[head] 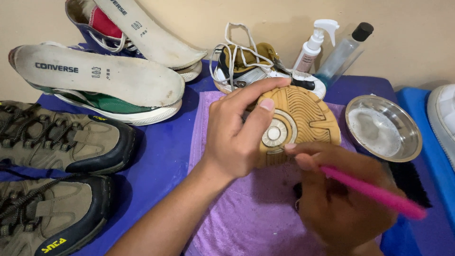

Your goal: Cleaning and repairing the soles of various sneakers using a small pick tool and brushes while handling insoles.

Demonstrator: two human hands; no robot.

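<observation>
The left hand (237,135) grips an upturned shoe (296,121) by its tan sole over a purple towel (246,213); the right hand (339,199) holds a pink brush (374,193) against it.

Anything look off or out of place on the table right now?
Two white insoles lie pulled out on top of the sneakers at upper left, not inside them. The left hand holds a shoe sole-up, its laces loose. Nothing looks spilled.
</observation>
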